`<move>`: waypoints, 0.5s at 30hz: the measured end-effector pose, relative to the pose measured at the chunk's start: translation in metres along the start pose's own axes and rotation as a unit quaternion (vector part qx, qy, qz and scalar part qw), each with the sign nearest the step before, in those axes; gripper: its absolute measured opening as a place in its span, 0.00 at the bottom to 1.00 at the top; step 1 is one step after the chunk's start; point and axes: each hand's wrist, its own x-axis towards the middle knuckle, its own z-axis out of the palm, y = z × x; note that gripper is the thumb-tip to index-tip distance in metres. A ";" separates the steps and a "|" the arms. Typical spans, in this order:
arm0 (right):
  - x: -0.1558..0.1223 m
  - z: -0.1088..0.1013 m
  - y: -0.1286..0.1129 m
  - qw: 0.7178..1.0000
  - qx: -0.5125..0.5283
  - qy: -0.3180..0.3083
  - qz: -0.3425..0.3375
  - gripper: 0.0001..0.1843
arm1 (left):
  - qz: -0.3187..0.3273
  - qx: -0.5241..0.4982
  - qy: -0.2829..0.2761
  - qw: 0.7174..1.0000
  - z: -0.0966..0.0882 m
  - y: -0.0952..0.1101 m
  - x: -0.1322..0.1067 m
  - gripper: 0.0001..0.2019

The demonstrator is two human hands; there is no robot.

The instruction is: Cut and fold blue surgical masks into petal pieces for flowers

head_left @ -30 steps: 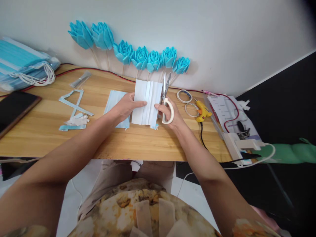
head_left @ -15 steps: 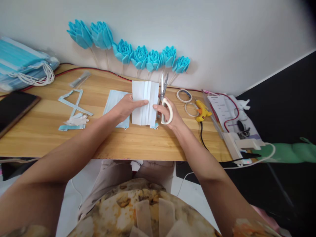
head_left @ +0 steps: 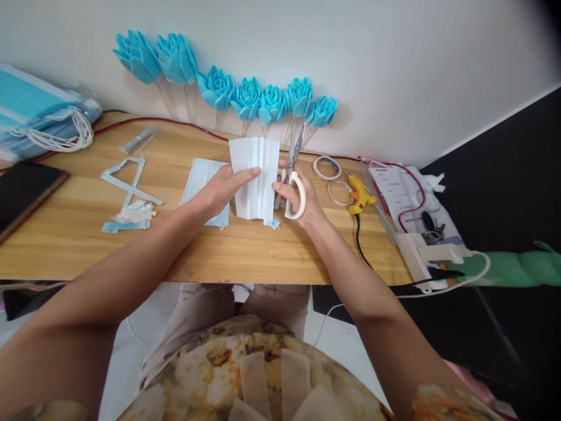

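Note:
My left hand (head_left: 228, 186) grips a pale pleated face mask sheet (head_left: 255, 193) by its left side, thumb across the front and the other fingers hidden behind. My right hand (head_left: 304, 196) is closed around white-handled scissors (head_left: 295, 196), whose blades point up and away, slightly apart. The right thumb tip lies close to the sheet's right edge; I cannot tell whether it presses on it. Partly under my left hand, another light blue mask sheet (head_left: 197, 175) lies flat on the wooden table (head_left: 263, 257). A small blue scrap (head_left: 274, 223) shows below the held sheet.
Blue flowers on sticks (head_left: 249, 99) lean against the wall. At left are stacked masks (head_left: 35, 111), a phone (head_left: 30, 193) and cut strips (head_left: 127, 213). Tape rolls (head_left: 326, 168), a yellow glue gun (head_left: 362, 196) with a black cord and a power strip (head_left: 414, 260) stand at right.
The held mask sheet has shifted slightly left and upward, and its pleats have bent and narrowed. The scissors have turned a little, showing more of the second handle loop.

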 end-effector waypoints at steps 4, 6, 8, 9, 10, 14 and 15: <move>0.000 0.000 -0.001 1.000 0.006 0.013 -0.008 0.32 | -0.013 0.030 0.008 0.999 -0.001 -0.001 0.000 0.24; -0.001 0.001 -0.002 1.000 0.015 0.018 -0.012 0.31 | -0.006 0.041 0.032 0.999 -0.001 -0.002 0.001 0.25; -0.002 0.002 -0.004 1.000 0.025 0.014 -0.013 0.30 | 0.015 0.037 0.062 0.997 -0.002 -0.001 0.002 0.24; -0.002 0.002 -0.004 0.999 0.029 0.009 -0.010 0.30 | 0.026 0.032 0.078 0.996 -0.002 0.000 0.003 0.24; -0.003 0.002 -0.005 0.999 0.033 0.003 -0.006 0.30 | 0.037 0.026 0.096 0.994 -0.003 0.002 0.004 0.23; -0.005 0.003 -0.010 0.999 0.027 -0.024 0.007 0.31 | 0.071 0.014 0.165 0.984 -0.010 0.009 0.010 0.21; -0.007 0.004 -0.013 0.999 0.021 -0.031 0.007 0.31 | 0.081 0.010 0.180 0.980 -0.013 0.011 0.012 0.21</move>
